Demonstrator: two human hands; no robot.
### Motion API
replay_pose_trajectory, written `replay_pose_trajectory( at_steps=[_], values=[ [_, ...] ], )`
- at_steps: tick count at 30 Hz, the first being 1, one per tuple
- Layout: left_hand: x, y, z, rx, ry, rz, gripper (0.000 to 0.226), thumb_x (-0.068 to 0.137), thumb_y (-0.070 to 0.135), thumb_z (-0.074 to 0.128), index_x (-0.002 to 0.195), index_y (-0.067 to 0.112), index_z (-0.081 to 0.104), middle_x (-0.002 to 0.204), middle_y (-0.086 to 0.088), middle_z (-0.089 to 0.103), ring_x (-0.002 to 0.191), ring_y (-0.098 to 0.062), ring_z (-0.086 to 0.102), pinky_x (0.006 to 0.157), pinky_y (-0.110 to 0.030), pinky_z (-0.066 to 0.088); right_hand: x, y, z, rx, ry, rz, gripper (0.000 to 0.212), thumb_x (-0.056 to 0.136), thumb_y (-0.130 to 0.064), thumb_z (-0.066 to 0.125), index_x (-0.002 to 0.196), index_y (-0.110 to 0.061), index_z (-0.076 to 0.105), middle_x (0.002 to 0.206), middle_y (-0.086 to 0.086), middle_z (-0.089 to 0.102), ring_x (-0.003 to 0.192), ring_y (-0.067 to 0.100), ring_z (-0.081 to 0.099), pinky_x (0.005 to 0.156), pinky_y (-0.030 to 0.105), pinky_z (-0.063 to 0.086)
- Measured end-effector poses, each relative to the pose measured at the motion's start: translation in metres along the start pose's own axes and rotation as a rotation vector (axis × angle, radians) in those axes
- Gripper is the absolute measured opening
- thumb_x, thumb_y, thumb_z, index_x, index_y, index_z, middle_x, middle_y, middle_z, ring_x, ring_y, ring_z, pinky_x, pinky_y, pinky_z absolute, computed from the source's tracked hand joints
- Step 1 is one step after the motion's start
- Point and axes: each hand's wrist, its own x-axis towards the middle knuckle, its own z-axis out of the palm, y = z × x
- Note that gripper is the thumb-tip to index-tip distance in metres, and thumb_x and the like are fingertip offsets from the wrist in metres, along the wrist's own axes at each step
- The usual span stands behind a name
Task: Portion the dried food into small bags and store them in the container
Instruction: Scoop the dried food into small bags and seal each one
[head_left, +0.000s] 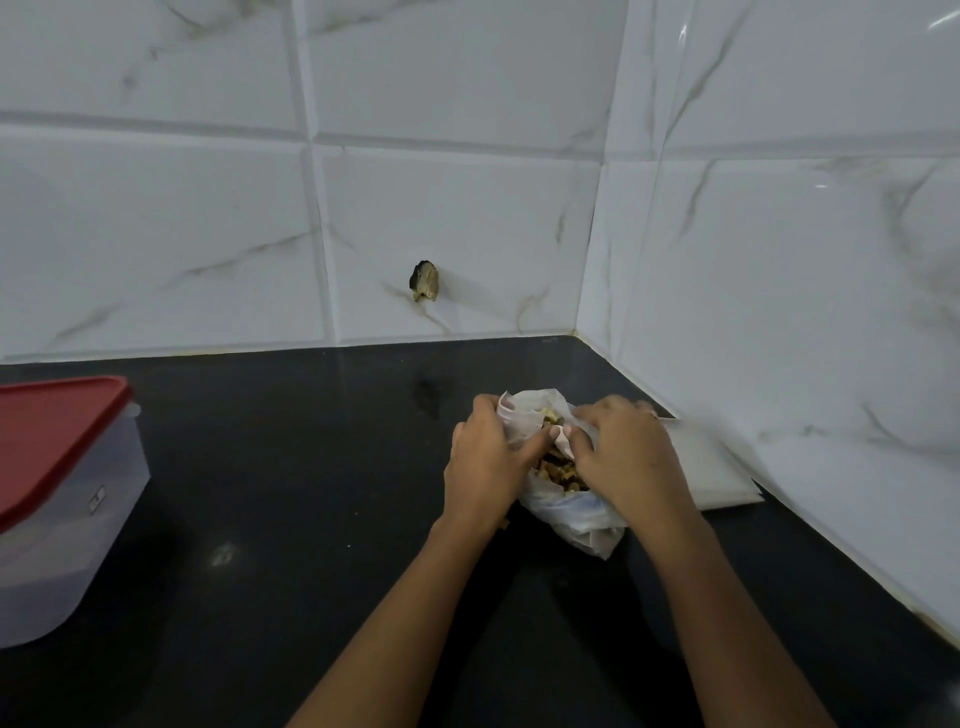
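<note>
Wide open table (291, 467) between container (62, 499) at left edge and bag (571, 514); right of bag, flat white stack (722, 467) lies along side wall (805, 312); back wall (441, 234) closes corner behind

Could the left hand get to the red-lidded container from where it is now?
Probably yes: only bare countertop lies between the left hand and the container. But that hand grips the bag of dried food and would have to let go first.
</note>
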Motion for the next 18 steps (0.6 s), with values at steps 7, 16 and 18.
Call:
replay_pose_trajectory(
  at_steps=[7, 16, 18],
  values=[
    [-0.004, -0.006, -0.02, -0.122, 0.118, -0.08, 0.043, 0.078, 0.043, 0.069, 0.106, 0.022, 0.043, 0.102, 0.007, 0.056, 0.096, -0.015, 0.058, 0.082, -0.035, 0.05, -0.064, -0.06, 0.003, 0.154, -0.037, -0.141, 0.025, 0.096, -0.016, 0.041, 0.116, -0.009, 0.054, 0.118, 0.008, 0.051, 0.099, 0.021, 0.056, 0.08, 0.027, 0.042],
    [-0.022, -0.027, -0.05, -0.181, 0.27, -0.094, 0.061, 0.076, 0.037, 0.074, 0.121, 0.017, 0.039, 0.114, 0.003, 0.055, 0.102, -0.016, 0.056, 0.082, -0.03, 0.047, -0.072, -0.088, 0.026, -0.071, -0.374, -0.184, 0.034, 0.094, -0.008, 0.045, 0.127, -0.006, 0.044, 0.133, 0.014, 0.04, 0.121, 0.024, 0.044, 0.089, 0.028, 0.041],
    [-0.024, -0.033, -0.061, -0.179, 0.292, -0.111, 0.065, 0.075, 0.037, 0.075, 0.124, 0.016, 0.038, 0.116, 0.001, 0.055, 0.105, -0.017, 0.056, 0.083, -0.03, 0.047, -0.069, -0.097, 0.029, -0.1, -0.413, -0.213, 0.031, 0.093, -0.007, 0.047, 0.124, -0.005, 0.048, 0.132, 0.014, 0.041, 0.12, 0.025, 0.044, 0.085, 0.028, 0.04]
  ],
)
